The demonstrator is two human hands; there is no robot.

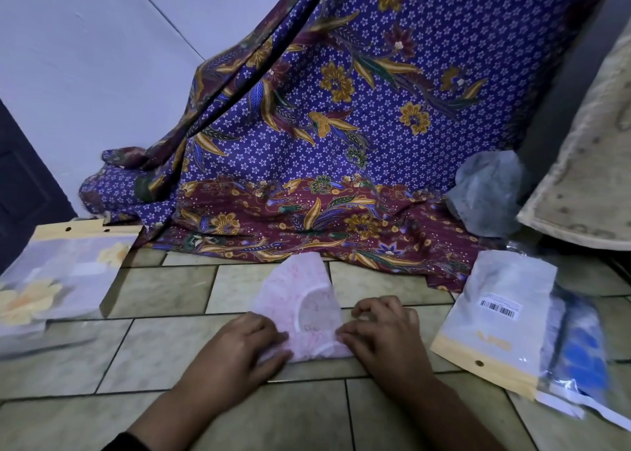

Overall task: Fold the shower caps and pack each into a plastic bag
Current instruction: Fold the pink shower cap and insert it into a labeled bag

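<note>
A pink translucent shower cap (302, 300) lies partly folded on the tiled floor in the lower middle of the head view. My left hand (246, 341) pinches its lower left edge with curled fingers. My right hand (382, 331) pinches its right edge, fingers bent over the fold. A plastic bag (495, 314) with a yellow strip and barcode lies to the right. More such bags (61, 273) with yellow flower prints lie in a stack at the left.
A purple and maroon batik cloth (324, 143) hangs at the back and spreads onto the floor. A crumpled clear plastic bundle (488, 194) sits at the right by a beige mat (587, 177). A blue packed item (580, 348) lies under the right bag.
</note>
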